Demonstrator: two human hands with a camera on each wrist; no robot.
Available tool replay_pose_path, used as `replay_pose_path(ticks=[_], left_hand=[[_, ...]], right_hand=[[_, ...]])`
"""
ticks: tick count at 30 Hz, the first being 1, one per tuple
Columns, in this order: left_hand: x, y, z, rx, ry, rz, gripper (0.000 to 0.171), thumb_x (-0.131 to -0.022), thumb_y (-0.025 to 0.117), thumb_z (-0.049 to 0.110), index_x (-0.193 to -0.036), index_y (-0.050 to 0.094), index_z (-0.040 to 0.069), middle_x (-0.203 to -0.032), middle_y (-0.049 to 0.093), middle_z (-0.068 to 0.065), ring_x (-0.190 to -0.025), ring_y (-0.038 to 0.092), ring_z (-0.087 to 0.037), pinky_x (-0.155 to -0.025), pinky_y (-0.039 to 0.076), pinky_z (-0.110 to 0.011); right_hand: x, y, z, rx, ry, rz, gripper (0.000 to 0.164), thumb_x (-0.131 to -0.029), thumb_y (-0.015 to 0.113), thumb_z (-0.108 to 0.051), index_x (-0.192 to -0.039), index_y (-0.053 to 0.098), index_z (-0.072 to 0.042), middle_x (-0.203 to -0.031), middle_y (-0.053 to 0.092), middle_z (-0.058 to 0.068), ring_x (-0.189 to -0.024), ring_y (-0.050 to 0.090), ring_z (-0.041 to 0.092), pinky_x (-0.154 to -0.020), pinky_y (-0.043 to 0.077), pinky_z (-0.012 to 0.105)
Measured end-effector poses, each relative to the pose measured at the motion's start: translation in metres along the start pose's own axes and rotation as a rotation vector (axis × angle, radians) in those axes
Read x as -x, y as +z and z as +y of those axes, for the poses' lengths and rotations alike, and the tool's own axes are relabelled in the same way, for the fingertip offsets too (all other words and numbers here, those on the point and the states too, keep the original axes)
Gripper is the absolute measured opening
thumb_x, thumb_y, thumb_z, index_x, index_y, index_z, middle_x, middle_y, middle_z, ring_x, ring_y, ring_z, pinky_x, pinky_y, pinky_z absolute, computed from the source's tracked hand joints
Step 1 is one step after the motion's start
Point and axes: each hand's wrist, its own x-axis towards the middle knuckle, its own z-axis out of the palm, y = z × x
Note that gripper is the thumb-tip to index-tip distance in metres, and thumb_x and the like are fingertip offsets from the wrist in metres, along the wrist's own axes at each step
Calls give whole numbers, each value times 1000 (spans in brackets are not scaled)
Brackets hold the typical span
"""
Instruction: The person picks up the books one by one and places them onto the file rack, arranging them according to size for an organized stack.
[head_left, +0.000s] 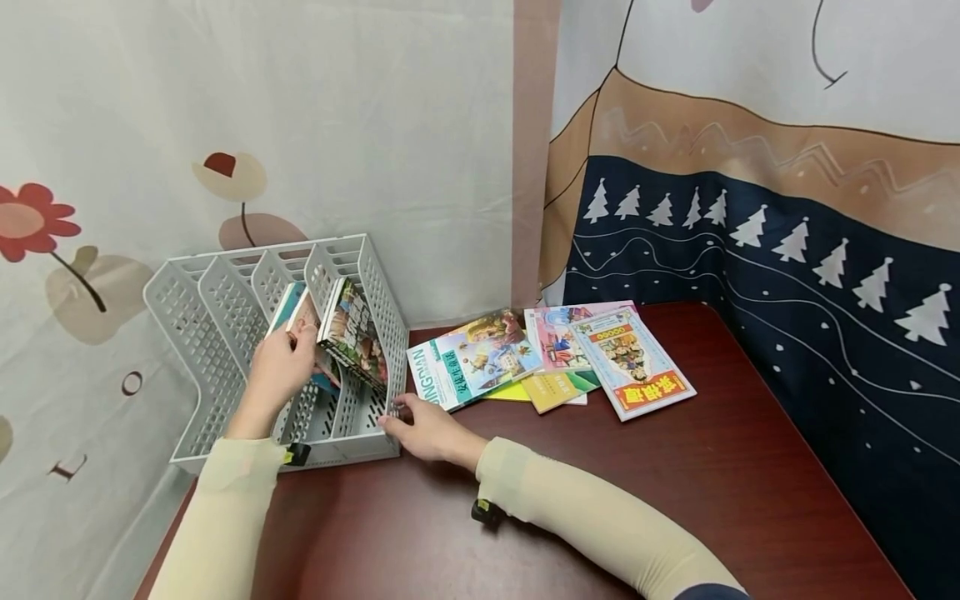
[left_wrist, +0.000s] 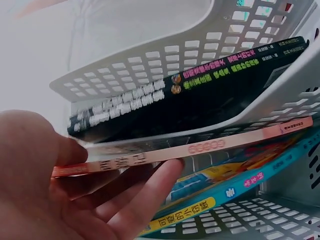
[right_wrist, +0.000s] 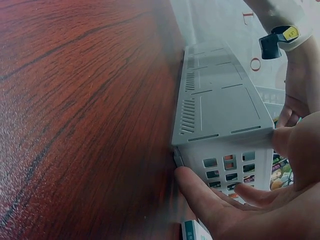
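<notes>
A grey-white slotted file rack [head_left: 341, 451] stands at the table's left. My left hand [head_left: 279, 375] reaches into one compartment and pinches a thin pink-spined book [left_wrist: 210, 148] between thumb and fingers. A blue-spined book [left_wrist: 250, 181] leans below it in the left wrist view, in that same compartment. Across the divider, two dark-spined books [head_left: 354, 333] stand together in the rightmost compartment. At the rack's front right corner, my right hand [head_left: 431, 429] grips the edge, thumb at the front and fingers against the perforated side [right_wrist: 215, 170].
Several loose books lie overlapping right of the rack, among them a teal-and-white one [head_left: 472, 362] and a yellow-and-red one [head_left: 633, 362]. A patterned curtain [head_left: 450, 167] hangs behind the dark red wooden table [head_left: 540, 492].
</notes>
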Motion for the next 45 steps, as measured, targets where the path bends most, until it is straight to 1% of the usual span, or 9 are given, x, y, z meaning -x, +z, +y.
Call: replay_pose_path(ticks=[6, 10, 16, 19, 24, 27, 31, 37, 45], left_hand=[[0, 3, -5, -1, -36, -129, 64, -119, 30, 49, -101, 66, -1, -87, 81, -19, -70, 78, -20, -54, 48, -37], [3, 3, -2, -4, -34, -100, 59, -118, 33, 45, -98, 66, 1, -84, 79, -17, -68, 78, -18, -52, 49, -35], [21, -6, 10, -103, 38, 137, 46, -115, 49, 39, -118, 75, 1, -94, 78, -22, -68, 66, -30, -60, 46, -43], [28, -7, 18, -82, 93, 319, 43, -113, 57, 33, -135, 74, 1, -107, 74, -25, -80, 67, -38, -69, 46, -49], [37, 3, 37, 62, 200, 490, 24, -109, 66, 23, -117, 80, 4, -87, 71, -13, -67, 59, -14, -66, 44, -26], [44, 13, 53, 141, 293, 452, 17, -107, 70, 16, -107, 81, 4, -76, 72, -9, -59, 54, -2, -58, 40, -13], [52, 33, 74, 188, 358, 330, 16, -108, 70, 15, -109, 82, 5, -73, 73, -6, -57, 58, -7, -54, 44, -16], [61, 70, 106, 204, 380, 163, 16, -108, 69, 20, -113, 82, 13, -77, 73, 0, -57, 57, -11, -53, 46, -25], [61, 120, 139, 276, 358, -55, 21, -110, 66, 28, -118, 81, 17, -88, 78, 0, -57, 60, -10, -54, 46, -28]], right_hand=[[0, -2, 0, -3, -3, 10, 64, -112, 57, -55, -162, 52, -15, -156, 67, 12, -149, 61, 29, -123, 50, 45], [1, -1, 0, -6, 5, 10, 65, -112, 57, -57, -162, 52, -16, -156, 67, 11, -148, 61, 29, -123, 51, 45], [4, -2, 0, -22, 13, -6, 65, -111, 58, -60, -160, 55, -18, -153, 69, 8, -143, 64, 25, -119, 53, 43], [6, -4, 0, -86, 6, -19, 59, -111, 62, -54, -156, 58, -17, -143, 73, 7, -118, 76, 23, -102, 62, 39], [7, -13, -1, -218, 8, -59, 46, -111, 67, -41, -149, 64, -15, -112, 81, 12, -82, 81, 26, -74, 66, 39], [8, -21, 1, -265, -1, -79, 38, -112, 66, -33, -143, 68, -11, -101, 82, 19, -82, 83, 31, -74, 68, 43], [10, -36, 4, -323, -4, -80, 35, -113, 64, -26, -138, 70, -4, -105, 81, 24, -85, 83, 35, -78, 70, 49], [17, -70, 16, -364, -1, -66, 36, -115, 58, -21, -140, 69, 3, -129, 76, 24, -97, 82, 44, -85, 69, 54], [35, -125, 42, -310, -9, -16, 34, -115, 57, -24, -138, 72, -3, -127, 78, 24, -83, 82, 27, -84, 69, 52]])
